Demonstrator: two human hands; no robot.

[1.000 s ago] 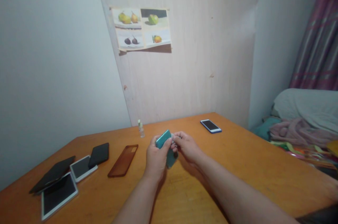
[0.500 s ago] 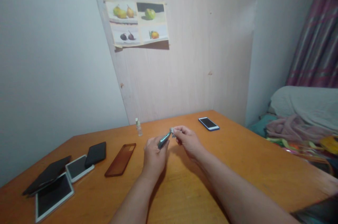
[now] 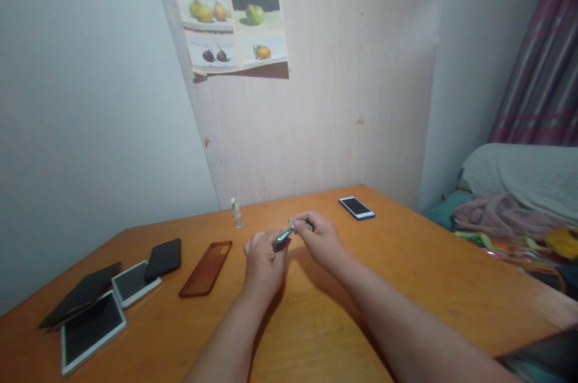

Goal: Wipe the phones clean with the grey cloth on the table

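Seen from the head camera, a teal phone (image 3: 282, 239) is held edge-on just above the orange table (image 3: 406, 286), gripped from below by the left hand (image 3: 262, 259), while its upper end is pinched by the right hand (image 3: 318, 239) around a small pale item too blurred to identify. A second ago the teal back was turned up toward the camera; it is now tipped nearly flat and lowered. A brown case (image 3: 206, 260), dark phones and tablets at left, a small bottle (image 3: 235, 213) and a blue-edged phone (image 3: 356, 208) are left where they lay.

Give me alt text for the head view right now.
Both hands meet over an orange wooden table: the left hand grips a teal phone edge-on, the right hand pinches its far end. A brown phone case lies left.
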